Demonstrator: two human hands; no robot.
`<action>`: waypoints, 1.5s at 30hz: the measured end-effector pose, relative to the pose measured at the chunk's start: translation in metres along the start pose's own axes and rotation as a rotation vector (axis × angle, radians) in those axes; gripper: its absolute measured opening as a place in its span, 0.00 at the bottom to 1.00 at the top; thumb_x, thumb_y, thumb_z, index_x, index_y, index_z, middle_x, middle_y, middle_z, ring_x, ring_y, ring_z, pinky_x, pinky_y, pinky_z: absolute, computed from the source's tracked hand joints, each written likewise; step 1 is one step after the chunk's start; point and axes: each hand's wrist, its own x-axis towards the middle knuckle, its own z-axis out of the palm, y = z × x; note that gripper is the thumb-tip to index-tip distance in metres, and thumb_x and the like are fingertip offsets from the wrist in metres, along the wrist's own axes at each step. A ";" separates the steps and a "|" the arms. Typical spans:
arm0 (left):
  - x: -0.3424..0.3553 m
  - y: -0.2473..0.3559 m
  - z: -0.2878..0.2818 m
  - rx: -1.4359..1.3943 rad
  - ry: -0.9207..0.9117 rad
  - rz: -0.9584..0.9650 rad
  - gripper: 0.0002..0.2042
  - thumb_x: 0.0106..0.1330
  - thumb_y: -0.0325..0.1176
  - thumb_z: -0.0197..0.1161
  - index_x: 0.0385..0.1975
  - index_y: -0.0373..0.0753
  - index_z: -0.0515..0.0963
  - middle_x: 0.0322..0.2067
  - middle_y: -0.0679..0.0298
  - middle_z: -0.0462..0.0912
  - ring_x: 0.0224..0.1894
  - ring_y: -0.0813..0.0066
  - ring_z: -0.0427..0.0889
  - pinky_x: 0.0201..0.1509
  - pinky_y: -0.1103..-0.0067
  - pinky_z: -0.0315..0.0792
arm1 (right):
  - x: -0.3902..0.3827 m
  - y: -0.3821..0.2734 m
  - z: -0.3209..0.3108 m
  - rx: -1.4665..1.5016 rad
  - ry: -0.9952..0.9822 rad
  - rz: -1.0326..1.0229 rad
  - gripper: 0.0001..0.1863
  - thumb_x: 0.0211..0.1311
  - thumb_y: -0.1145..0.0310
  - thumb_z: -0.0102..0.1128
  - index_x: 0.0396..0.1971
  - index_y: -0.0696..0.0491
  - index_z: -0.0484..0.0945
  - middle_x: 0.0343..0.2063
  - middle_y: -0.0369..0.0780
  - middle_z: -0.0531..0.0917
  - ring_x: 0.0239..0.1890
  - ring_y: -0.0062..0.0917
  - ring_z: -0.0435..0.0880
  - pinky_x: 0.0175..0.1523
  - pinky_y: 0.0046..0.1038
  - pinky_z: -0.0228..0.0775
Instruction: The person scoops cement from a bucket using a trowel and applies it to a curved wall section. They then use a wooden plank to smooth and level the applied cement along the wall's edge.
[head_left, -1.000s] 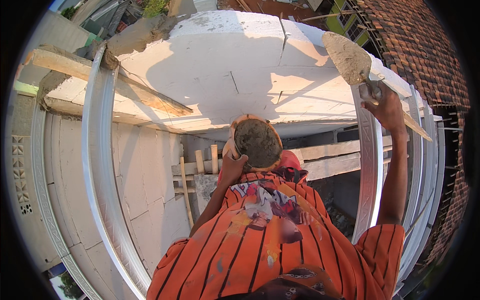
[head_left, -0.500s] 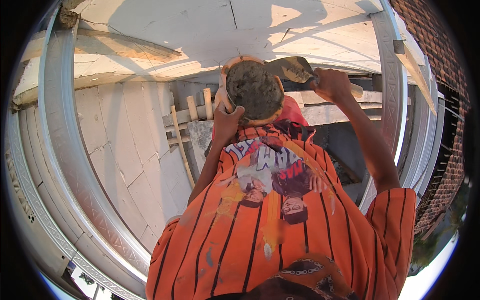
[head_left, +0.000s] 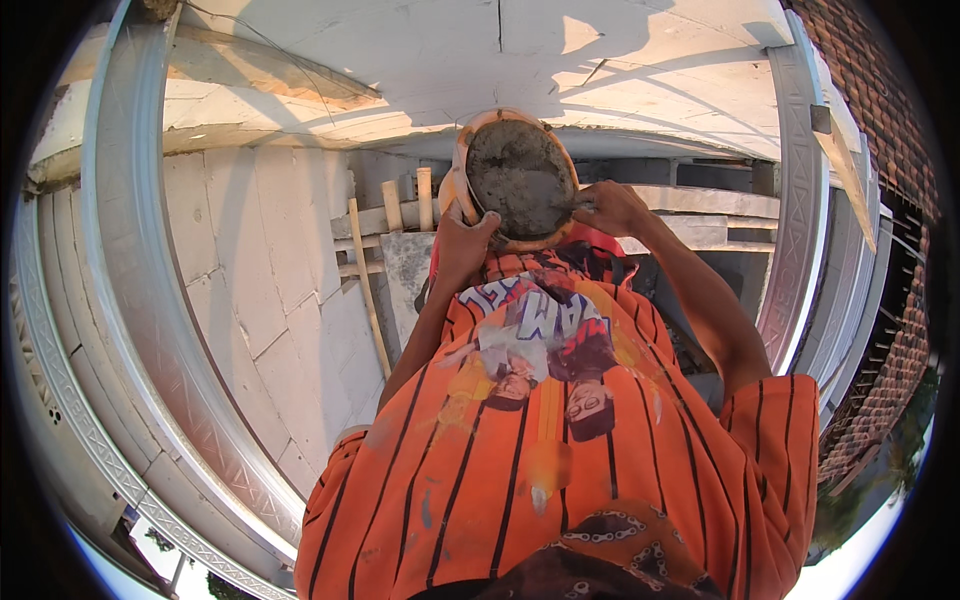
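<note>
Grey wet mortar (head_left: 520,175) fills a rounded orange container (head_left: 464,170) held in front of my body. My left hand (head_left: 466,240) grips its near left rim, with the thumb over the edge. At the right rim my right hand (head_left: 612,208) is closed around the handle of a trowel. The trowel's blade is mostly out of sight, apparently down in the mortar beside my fingers. A smooth wet patch shows in the mortar near that hand.
A pale block wall (head_left: 450,60) rises just beyond the container. Metal channel beams stand at left (head_left: 125,200) and right (head_left: 800,200). Wooden planks (head_left: 710,200) and upright sticks (head_left: 392,205) lie below. A wooden strip (head_left: 845,175) juts out near the tiled roof (head_left: 870,90).
My right hand has come down and left, taking the trowel from above the container's right rim into the mortar. The left hand still grips the container.
</note>
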 end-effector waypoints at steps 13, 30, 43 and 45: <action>0.001 0.001 0.005 -0.174 -0.008 0.052 0.10 0.58 0.25 0.61 0.38 0.30 0.73 0.30 0.64 0.79 0.29 0.82 0.75 0.31 0.81 0.71 | -0.135 -0.056 -0.134 0.195 0.155 0.038 0.19 0.58 0.56 0.52 0.37 0.57 0.79 0.32 0.47 0.81 0.36 0.39 0.79 0.45 0.35 0.69; -0.003 0.007 0.001 -0.142 0.006 -0.011 0.15 0.52 0.24 0.61 0.41 0.29 0.73 0.34 0.62 0.79 0.32 0.77 0.77 0.35 0.79 0.73 | -0.201 -0.015 -0.305 -0.512 1.145 0.011 0.16 0.56 0.55 0.62 0.33 0.53 0.77 0.23 0.43 0.81 0.23 0.34 0.80 0.30 0.31 0.71; -0.013 0.012 0.008 -0.289 0.053 -0.026 0.14 0.56 0.24 0.61 0.42 0.29 0.73 0.32 0.62 0.80 0.31 0.75 0.78 0.32 0.75 0.73 | -0.165 -0.065 -0.356 -0.032 0.723 0.002 0.20 0.62 0.55 0.49 0.27 0.59 0.77 0.17 0.38 0.73 0.21 0.23 0.72 0.29 0.28 0.67; -0.011 0.009 0.007 -0.252 0.022 -0.024 0.15 0.55 0.24 0.62 0.42 0.29 0.74 0.32 0.62 0.80 0.31 0.74 0.79 0.33 0.74 0.73 | -0.155 -0.043 -0.365 -0.187 0.619 0.037 0.20 0.61 0.56 0.49 0.22 0.59 0.75 0.16 0.37 0.73 0.20 0.23 0.71 0.27 0.27 0.66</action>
